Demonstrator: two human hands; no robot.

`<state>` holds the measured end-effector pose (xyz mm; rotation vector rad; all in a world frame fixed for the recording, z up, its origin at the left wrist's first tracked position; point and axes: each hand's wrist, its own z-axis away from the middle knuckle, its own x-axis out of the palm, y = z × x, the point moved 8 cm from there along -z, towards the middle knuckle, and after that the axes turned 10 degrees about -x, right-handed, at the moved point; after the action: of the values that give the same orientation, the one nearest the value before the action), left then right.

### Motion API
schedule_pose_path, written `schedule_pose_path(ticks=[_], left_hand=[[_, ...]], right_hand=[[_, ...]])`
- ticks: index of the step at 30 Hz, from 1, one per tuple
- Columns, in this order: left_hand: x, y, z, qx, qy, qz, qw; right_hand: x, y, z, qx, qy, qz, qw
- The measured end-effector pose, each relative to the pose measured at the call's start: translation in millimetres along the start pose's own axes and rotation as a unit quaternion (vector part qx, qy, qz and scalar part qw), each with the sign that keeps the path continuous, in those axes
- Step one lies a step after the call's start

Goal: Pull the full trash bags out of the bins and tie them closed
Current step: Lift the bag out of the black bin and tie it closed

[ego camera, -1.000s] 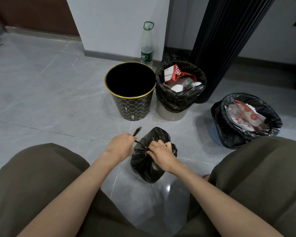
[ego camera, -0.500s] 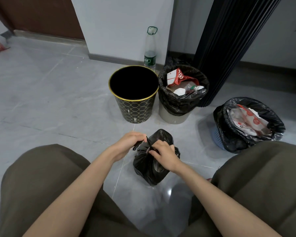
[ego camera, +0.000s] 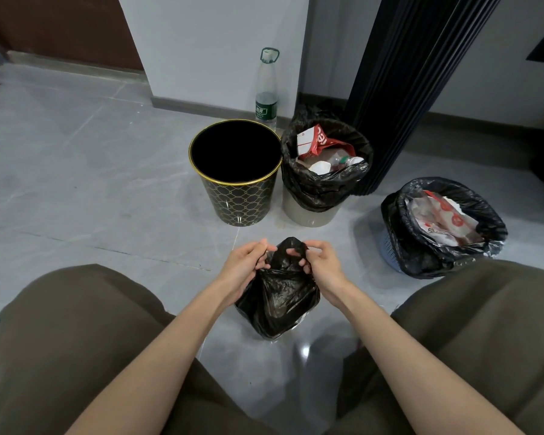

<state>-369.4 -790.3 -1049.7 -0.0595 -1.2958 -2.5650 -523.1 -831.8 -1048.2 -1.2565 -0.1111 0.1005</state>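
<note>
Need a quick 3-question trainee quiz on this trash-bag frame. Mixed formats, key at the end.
1. Multiple choice: which bin has no bag over its rim?
A) the black-and-gold bin
B) the pale bin
C) the blue mesh bin

2. True or false: the left hand and the right hand both pinch the top of the black bag that sits on the floor.

3. Fill in the number: ___ bins hold open, untied bags with rubbish in them.

Key: 1 A; 2 true; 3 two.
</note>
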Motion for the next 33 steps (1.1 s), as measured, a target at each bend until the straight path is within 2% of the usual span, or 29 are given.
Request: schedule_pose_path(ticks=[5,7,11,18,20,23,27,30,33], left_hand=[[10,-5,1,0.018,0.037,-0.069,0.997],[15,-6,2,0.034,0.049,-0.107,0.992],[15,-8,-2,0.044,0.065,-0.064,0.995],[9,-15,-3,0.02,0.09,-0.085,0.992],[5,-15,-3,0.013,0.107,-0.045,0.993],[5,-12,-1,0.012,0.101,0.037,0.994],[6,-11,0,0.015,0.092,0.039,0.995],[11,-9,-2,0.006,0.056,0.004,0.998],[9,-13,-10,-0.031,0.047,0.055,0.997]], right_hand=[[0,1,-5,0.049,0.024,-0.125,0.991],[-1,4,-4,0.036,0.021,-0.086,0.995],[1,1,1,-0.015,-0.019,0.024,0.999],[5,-5,5,-0.035,-0.05,0.055,0.997],[7,-5,5,-0.043,-0.069,0.07,0.994],[11,-3,4,-0.068,-0.119,0.158,0.978],[11,-1,5,-0.077,-0.152,0.207,0.963],[4,0,2,-0.042,-0.116,0.153,0.981],[-4,11,-2,0.026,-0.038,0.053,0.998]])
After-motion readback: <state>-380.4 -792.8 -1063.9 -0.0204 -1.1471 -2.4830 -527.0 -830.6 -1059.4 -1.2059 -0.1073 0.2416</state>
